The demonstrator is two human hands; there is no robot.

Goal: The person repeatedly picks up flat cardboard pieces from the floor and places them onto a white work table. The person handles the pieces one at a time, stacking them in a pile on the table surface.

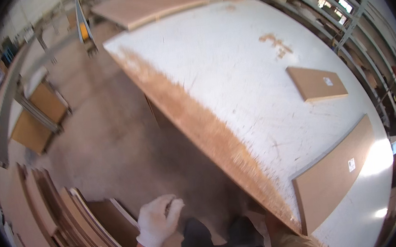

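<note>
My left hand (159, 221), in a white work glove, hangs in the air at the lower middle, over the floor. Its fingers curl loosely, with a gap between thumb and forefinger, and I make out nothing held in them. Beside it on the left lean tall brown boards (91, 224). My right hand does not show. On my right stands a large white-topped table (230, 63), its near edge worn down to bare brown wood. Two brown panels with white labels lie on it: a small panel (313, 84) and a longer panel (330, 182) nearer to me.
More flat boards (153, 6) lie beyond the table's far end. Metal shelving (342, 38) runs along the right side. Brown panels on a metal frame (40, 115) stand at the left. Concrete floor (99, 133) stretches between them and the table.
</note>
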